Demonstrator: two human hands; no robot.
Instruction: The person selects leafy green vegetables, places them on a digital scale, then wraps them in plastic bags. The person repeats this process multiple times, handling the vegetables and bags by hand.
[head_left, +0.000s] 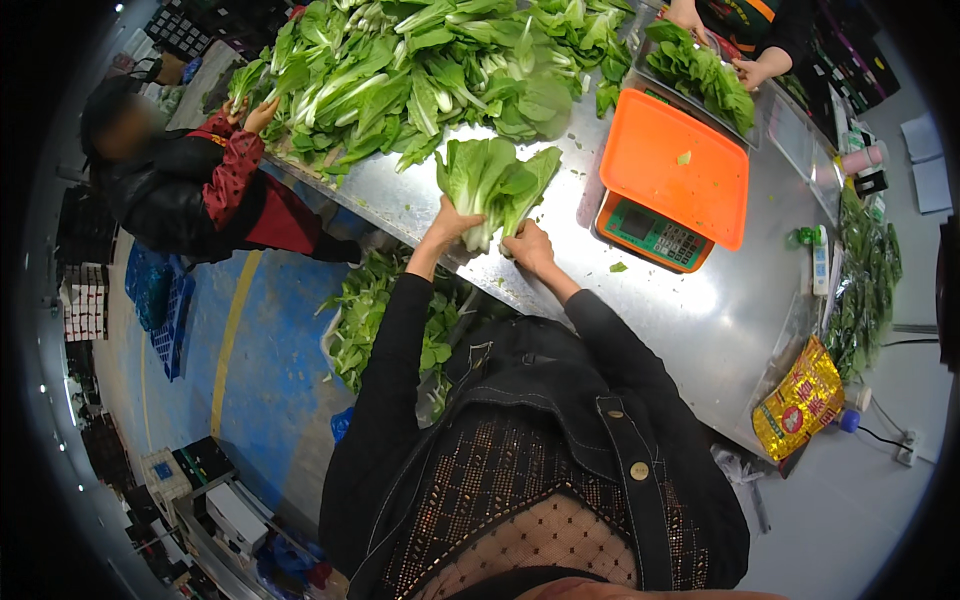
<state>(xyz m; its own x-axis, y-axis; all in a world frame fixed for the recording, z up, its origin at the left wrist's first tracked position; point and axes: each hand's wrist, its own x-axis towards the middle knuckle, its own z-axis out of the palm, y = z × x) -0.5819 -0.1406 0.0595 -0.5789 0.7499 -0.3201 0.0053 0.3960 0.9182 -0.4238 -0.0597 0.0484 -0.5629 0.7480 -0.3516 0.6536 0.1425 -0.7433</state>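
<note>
My left hand (456, 223) grips a bunch of leafy greens (476, 176) with pale stems, near the front edge of the metal table (660, 307). Beside it, my right hand (531, 246) holds the stem end of a smaller green plant (531, 187), its leaves leaning to the right and touching the bunch. Both sets of leaves point away from me. Beyond them lies a large heap of the same greens (420, 82). To the right stands a digital scale (649, 232) with an orange tray (675, 169); a leaf scrap rests on the tray.
A co-worker (172, 172) at the left handles greens; another person's hands (754, 71) hold leaves over a second scale at the far right. Below the table edge sits a container of leafy trimmings (360, 337). A yellow packet (799, 401) and bagged greens (862, 285) line the right side.
</note>
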